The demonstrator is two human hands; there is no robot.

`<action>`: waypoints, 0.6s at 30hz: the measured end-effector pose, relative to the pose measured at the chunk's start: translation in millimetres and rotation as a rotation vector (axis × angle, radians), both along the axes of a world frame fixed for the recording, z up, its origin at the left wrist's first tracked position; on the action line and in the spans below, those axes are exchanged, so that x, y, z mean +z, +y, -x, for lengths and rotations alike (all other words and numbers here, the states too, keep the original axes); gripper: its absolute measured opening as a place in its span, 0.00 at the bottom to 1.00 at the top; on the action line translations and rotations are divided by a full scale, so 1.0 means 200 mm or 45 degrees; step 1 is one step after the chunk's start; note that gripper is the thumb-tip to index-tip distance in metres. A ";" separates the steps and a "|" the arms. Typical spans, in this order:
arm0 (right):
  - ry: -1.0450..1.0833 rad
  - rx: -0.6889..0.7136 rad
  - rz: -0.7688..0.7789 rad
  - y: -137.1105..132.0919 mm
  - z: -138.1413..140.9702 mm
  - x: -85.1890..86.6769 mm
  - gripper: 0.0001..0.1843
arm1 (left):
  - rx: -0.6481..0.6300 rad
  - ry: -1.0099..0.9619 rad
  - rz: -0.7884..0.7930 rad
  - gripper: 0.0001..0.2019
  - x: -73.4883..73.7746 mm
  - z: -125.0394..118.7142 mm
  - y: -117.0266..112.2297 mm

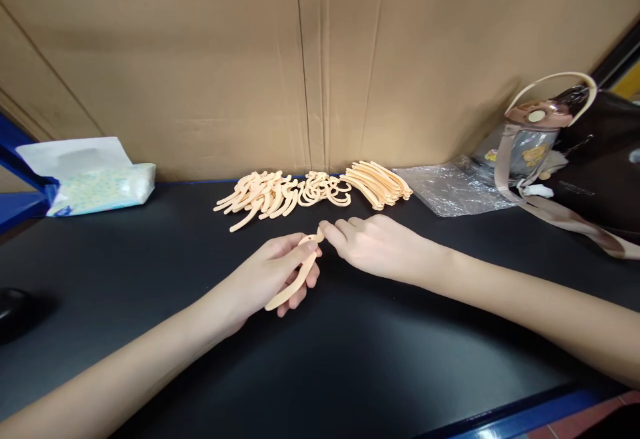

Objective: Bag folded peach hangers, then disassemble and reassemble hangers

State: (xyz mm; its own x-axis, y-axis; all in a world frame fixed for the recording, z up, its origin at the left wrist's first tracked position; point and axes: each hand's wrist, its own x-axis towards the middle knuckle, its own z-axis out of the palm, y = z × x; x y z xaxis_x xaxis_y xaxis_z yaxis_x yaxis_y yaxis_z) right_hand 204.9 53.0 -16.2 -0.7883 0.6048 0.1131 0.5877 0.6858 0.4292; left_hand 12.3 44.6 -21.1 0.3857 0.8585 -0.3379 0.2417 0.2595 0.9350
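My left hand [285,269] is closed on a curved, peach-coloured plastic strip [298,280], gripped between thumb and fingers. The strip's lower end sticks out below the thumb, and a small dark hole shows near its upper end. With fingertips pinched, my right hand [367,242] holds the upper tip of a peach piece at that end; whether this is a separate part I cannot tell. Beyond my hands lie a pile of curved strips [267,192], a cluster of thin hook-shaped pieces [323,189] and a bundle of long strips [380,182].
A tissue pack [103,189] lies at the left, with a black rounded object [15,312] nearer the edge. Clear plastic bags [450,189], a strapped bottle [537,132] and a dark bag [600,179] occupy the right. Cardboard [200,66] stands behind the black table [375,359].
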 end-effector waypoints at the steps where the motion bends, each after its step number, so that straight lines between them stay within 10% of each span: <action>1: -0.023 0.007 -0.032 0.00 0.00 -0.01 0.16 | -0.009 0.012 -0.002 0.15 0.00 0.00 -0.01; 18: 0.045 -0.232 0.019 -0.01 0.07 0.09 0.14 | 0.088 0.535 -0.711 0.17 0.04 -0.05 -0.06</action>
State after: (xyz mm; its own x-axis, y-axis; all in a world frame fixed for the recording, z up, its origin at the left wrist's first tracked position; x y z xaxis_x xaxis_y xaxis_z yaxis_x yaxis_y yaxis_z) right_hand 191.3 51.9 2.0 -0.6611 0.7392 0.1288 0.7176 0.5727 0.3963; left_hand 21.5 33.1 -12.7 0.2573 0.9649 0.0521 0.6118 -0.2044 0.7642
